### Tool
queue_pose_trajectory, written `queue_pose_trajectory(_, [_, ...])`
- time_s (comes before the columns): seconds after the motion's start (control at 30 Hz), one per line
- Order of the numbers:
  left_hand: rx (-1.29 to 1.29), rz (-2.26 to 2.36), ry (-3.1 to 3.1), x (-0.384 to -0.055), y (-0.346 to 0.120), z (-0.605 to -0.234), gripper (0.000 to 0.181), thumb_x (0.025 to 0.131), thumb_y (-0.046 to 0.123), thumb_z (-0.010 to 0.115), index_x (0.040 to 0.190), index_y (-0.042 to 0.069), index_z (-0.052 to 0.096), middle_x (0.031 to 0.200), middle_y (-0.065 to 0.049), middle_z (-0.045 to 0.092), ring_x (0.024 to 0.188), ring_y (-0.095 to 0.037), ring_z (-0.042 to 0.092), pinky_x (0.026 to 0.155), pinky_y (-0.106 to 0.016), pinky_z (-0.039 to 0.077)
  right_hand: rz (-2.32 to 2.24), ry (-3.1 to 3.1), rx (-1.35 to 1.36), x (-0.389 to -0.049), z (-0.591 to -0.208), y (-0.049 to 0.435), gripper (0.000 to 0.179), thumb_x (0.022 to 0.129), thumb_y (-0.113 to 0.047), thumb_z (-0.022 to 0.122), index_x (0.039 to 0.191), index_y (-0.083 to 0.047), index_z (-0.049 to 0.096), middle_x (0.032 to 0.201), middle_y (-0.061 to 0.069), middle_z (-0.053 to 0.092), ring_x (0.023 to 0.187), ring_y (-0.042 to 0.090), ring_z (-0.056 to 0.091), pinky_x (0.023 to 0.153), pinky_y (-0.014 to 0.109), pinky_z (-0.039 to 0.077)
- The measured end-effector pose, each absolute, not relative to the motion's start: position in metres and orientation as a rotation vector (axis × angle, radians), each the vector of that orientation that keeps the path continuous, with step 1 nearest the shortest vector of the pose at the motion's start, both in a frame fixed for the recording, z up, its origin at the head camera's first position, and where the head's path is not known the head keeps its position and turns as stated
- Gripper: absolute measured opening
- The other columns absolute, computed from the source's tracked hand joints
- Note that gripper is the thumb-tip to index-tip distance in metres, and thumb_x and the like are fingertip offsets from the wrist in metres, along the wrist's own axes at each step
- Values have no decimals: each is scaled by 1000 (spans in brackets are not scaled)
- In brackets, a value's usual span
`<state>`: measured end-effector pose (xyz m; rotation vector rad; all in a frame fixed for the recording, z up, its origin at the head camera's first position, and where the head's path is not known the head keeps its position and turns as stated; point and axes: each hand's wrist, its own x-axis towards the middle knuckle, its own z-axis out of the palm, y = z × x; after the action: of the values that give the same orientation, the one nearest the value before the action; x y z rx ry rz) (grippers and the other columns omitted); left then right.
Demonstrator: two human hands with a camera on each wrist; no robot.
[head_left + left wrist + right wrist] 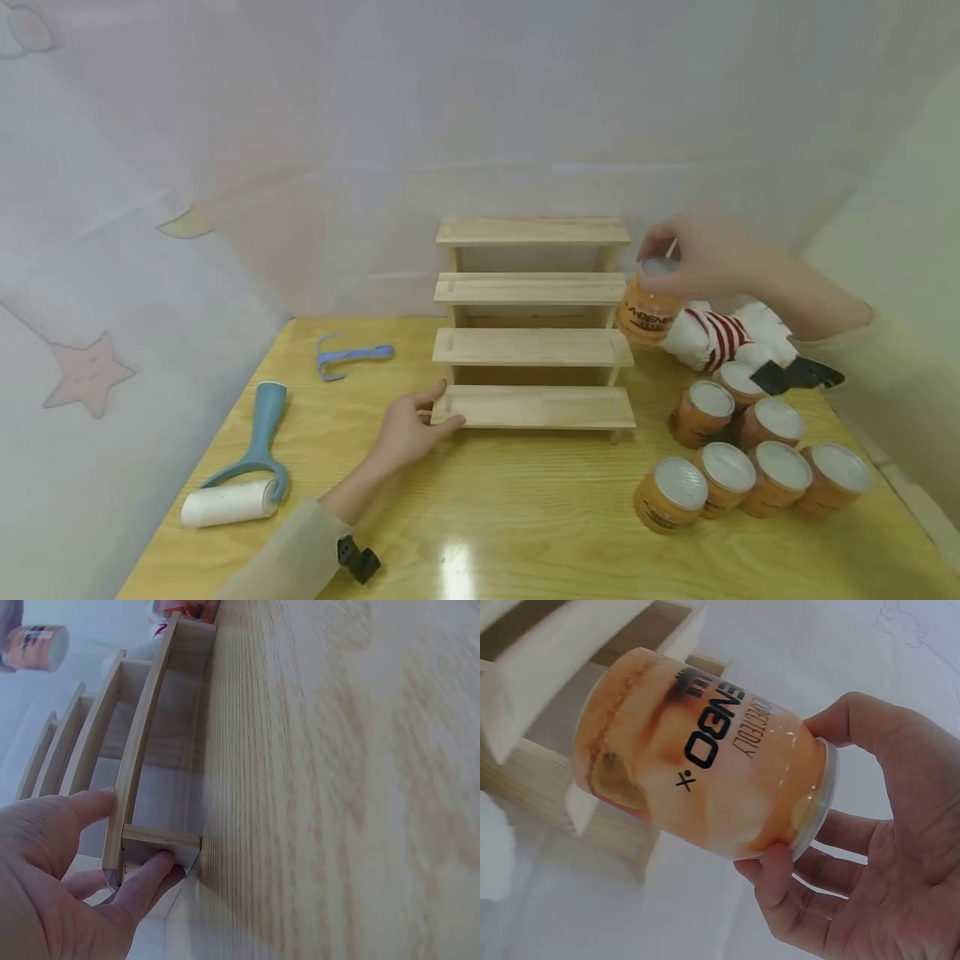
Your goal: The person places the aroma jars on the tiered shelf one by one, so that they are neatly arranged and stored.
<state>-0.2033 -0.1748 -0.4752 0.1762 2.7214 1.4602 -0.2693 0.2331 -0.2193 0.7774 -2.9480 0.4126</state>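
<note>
A wooden stepped rack point(532, 347) with several pale tiers stands at the table's middle. My left hand point(408, 429) grips the left end of its lowest tier. In the left wrist view the thumb lies on the board point(135, 761) and the fingers reach beneath it against the support point(161, 838). My right hand point(693, 258) holds an orange printed can point(647, 312) by its upper rim, raised beside the rack's right side. In the right wrist view thumb and fingers pinch the can point(705, 757) around its silver-edged end.
Several similar orange cans point(681, 485) with pale lids are grouped at the right of the table point(525, 533). A white plush toy point(716, 336) with red stripes sits behind them. On the left lie a lint roller point(258, 442) and a blue pronged tool point(352, 354).
</note>
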Motion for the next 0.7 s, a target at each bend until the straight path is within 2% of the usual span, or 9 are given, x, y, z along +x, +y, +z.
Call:
queue_pose_trajectory(0.07, [166, 1449, 2727, -204, -177, -476, 73, 93, 31, 85, 156, 9, 54, 160, -13, 54, 118, -40, 74, 81, -34, 67, 380, -2931, 806, -281, -206, 221, 18, 90, -23, 72, 101, -10, 79, 96, 8, 79, 74, 19, 64, 67, 34, 51])
queue_pose_trajectory(0.23, [159, 1435, 2728, -207, -180, -477, 75, 93, 34, 85, 157, 12, 53, 162, -12, 52, 120, -40, 73, 81, -33, 67, 313, -2943, 843, -310, -174, 188, 31, 95, -32, 70, 106, -4, 77, 107, 17, 78, 93, 29, 72, 78, 44, 60])
queue_pose_trajectory(0.33, [139, 1431, 2724, -208, -181, -476, 75, 93, 34, 86, 157, 13, 52, 162, -11, 52, 120, -40, 73, 75, -29, 66, 281, -2967, 835, -325, -160, 166, 39, 97, -38, 68, 112, -3, 76, 115, 19, 76, 103, 32, 70, 89, 48, 59])
queue_pose_trajectory(0.47, [136, 1429, 2721, -209, -182, -475, 76, 93, 34, 85, 157, 12, 52, 162, -12, 51, 118, -39, 74, 67, -26, 63, 254, -2971, 828, -343, -147, 139, 42, 97, -40, 67, 114, -3, 74, 118, 19, 75, 107, 31, 68, 97, 49, 58])
queue_pose_trajectory(0.7, [152, 1432, 2735, -207, -183, -476, 75, 93, 34, 86, 156, 11, 53, 161, -12, 53, 119, -40, 74, 82, -34, 67, 247, -2972, 772, -371, -142, 100, 47, 98, -45, 65, 120, -5, 73, 128, 17, 71, 114, 31, 65, 100, 49, 58])
